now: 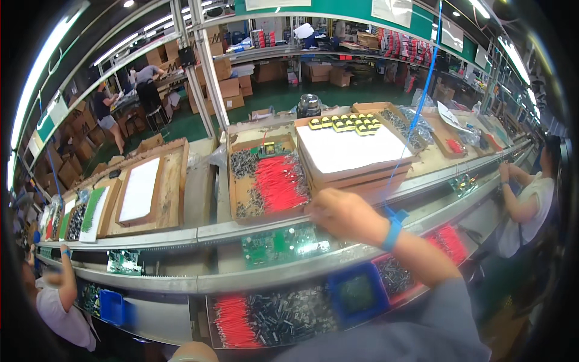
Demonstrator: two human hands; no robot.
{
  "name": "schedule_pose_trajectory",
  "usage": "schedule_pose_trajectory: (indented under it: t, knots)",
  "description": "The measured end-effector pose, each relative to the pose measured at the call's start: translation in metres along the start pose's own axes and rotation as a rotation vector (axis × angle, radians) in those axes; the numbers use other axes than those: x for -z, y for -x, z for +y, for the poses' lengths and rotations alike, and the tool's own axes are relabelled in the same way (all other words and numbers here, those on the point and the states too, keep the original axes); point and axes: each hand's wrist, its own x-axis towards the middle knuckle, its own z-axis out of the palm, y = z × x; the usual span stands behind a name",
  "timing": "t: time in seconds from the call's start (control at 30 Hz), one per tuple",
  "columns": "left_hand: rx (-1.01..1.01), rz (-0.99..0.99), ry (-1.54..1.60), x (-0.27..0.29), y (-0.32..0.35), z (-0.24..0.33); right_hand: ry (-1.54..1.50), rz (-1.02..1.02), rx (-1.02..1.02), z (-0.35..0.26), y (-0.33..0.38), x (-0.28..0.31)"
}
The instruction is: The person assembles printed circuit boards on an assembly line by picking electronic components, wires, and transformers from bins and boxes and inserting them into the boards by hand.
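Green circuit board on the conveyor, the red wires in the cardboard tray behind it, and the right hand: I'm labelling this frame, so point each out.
green circuit board [283,243], head view, middle of its face.
red wires [278,183], head view, centre of the pile.
right hand [345,214], head view, back of the hand.

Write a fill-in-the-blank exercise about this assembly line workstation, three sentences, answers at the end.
1. The right hand reaches over the conveyor toward a cardboard box holding parts with ____ wires.
2. The circuit board lying on the conveyor below that hand is ____ in colour.
3. The wristband on the right arm is ____.

Missing words: red; green; blue
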Motion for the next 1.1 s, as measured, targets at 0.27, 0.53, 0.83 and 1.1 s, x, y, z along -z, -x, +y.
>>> schedule_pose_trajectory:
  t: [0.27, 0.53, 0.83, 1.1]
  knots:
    - [0.129, -0.256, -0.170, -0.002, -0.029, -0.031, 0.331, 0.376, -0.248, 0.136, -0.042, 0.057]
    - [0.747, 0.276, -0.935, 0.128, -0.039, -0.195, 0.683, 0.333, -0.502, 0.236, -0.064, 0.040]
    - [0.657, -0.229, -1.554, 0.282, -0.055, -0.381, 0.908, 0.393, -0.368, 0.222, -0.068, 0.021]
    - [0.753, -0.183, -1.663, 0.278, -0.055, -0.408, 0.749, 0.444, -0.301, 0.228, -0.061, 0.025]
